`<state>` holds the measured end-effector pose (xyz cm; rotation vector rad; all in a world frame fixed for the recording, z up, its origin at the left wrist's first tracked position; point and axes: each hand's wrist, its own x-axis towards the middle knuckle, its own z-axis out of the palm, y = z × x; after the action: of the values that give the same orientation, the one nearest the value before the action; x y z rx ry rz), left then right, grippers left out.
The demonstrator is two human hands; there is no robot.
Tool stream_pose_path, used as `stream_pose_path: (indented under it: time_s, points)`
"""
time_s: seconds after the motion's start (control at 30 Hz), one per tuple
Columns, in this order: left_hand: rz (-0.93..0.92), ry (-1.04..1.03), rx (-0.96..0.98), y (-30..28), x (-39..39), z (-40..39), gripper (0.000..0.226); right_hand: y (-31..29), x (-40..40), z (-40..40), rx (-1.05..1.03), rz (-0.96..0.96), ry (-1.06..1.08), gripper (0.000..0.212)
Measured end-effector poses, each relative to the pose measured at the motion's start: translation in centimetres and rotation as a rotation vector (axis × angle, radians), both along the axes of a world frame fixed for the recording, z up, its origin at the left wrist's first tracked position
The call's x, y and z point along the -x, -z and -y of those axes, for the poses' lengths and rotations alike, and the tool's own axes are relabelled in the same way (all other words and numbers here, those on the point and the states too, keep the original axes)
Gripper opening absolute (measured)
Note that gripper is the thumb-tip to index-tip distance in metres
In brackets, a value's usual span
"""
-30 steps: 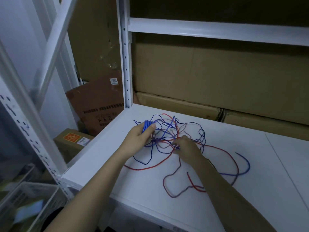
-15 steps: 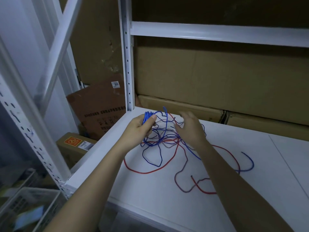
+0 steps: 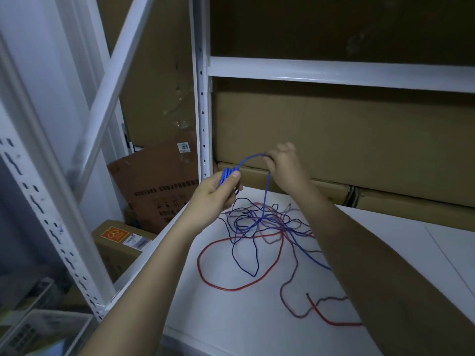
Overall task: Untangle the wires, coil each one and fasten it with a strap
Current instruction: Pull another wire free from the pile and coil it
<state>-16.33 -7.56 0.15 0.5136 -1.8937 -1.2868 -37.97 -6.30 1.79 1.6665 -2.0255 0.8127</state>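
Observation:
A tangle of blue, red and dull purple wires (image 3: pixel 267 224) lies on the white shelf board (image 3: pixel 231 317). My left hand (image 3: pixel 216 194) grips a small coil of blue wire (image 3: pixel 227 176) above the shelf's left edge. From the coil the blue wire (image 3: pixel 250 158) arcs up to my right hand (image 3: pixel 284 163), which pinches it, then it drops straight down into the tangle. A red wire (image 3: pixel 213 281) loops wide across the front of the shelf. No strap is visible.
A white upright post (image 3: pixel 201 98) stands just behind my left hand, and a crossbeam (image 3: pixel 334 73) runs above. Cardboard boxes (image 3: pixel 359 140) line the back of the shelf. Lower left are more boxes (image 3: pixel 115 237) and a wire basket (image 3: pixel 30 330).
Both hands have risen off the shelf. My right hand moved up from the tangle and took hold of the blue wire, pulling a length taut out of the pile.

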Motion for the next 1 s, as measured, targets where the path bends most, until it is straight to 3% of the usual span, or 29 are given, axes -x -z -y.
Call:
stream_pose_path:
  time_s: [0.13,0.23,0.27,0.37,0.4,0.47,0.6,0.83,0.93,1.0]
  points:
    - [-0.038,-0.013,0.003,-1.3,0.3,1.0,0.035,-4.1,0.1,1.0,0.26,0.339,-0.021,0.023]
    - [-0.067,-0.018,0.011,-2.4,0.7,1.2,0.037,-5.2,0.0,1.2,-0.156,0.193,0.094,0.033]
    - [-0.066,-0.017,0.011,-2.7,0.8,1.3,0.037,-5.5,0.0,1.3,-0.172,0.232,0.067,0.033]
    - [-0.056,-0.022,0.018,-3.4,0.9,1.3,0.038,-6.8,-0.8,1.0,0.204,0.701,-0.145,0.024]
    - [-0.052,-0.027,0.018,-3.5,1.0,1.3,0.038,-7.1,-1.2,0.9,0.265,0.852,-0.223,0.024]
    - [-0.041,-0.043,0.004,-3.8,1.1,1.3,0.038,-7.3,-1.8,0.7,0.282,0.969,-0.302,0.028]
    - [-0.014,-0.094,-0.039,-3.8,1.2,1.5,0.039,-6.4,-2.9,-0.7,0.363,1.019,-0.38,0.029]
    - [-0.052,-0.198,-0.102,-2.7,1.3,1.8,0.04,-3.4,-3.5,-2.8,0.282,1.023,-0.376,0.036]
    - [-0.118,-0.009,-0.291,-2.5,1.0,1.6,0.042,-2.5,-3.2,-3.2,0.277,0.811,-0.332,0.034]
    - [-0.292,0.237,-0.542,-2.5,0.5,1.2,0.045,-1.8,-3.0,-3.4,0.265,0.726,-0.303,0.031]
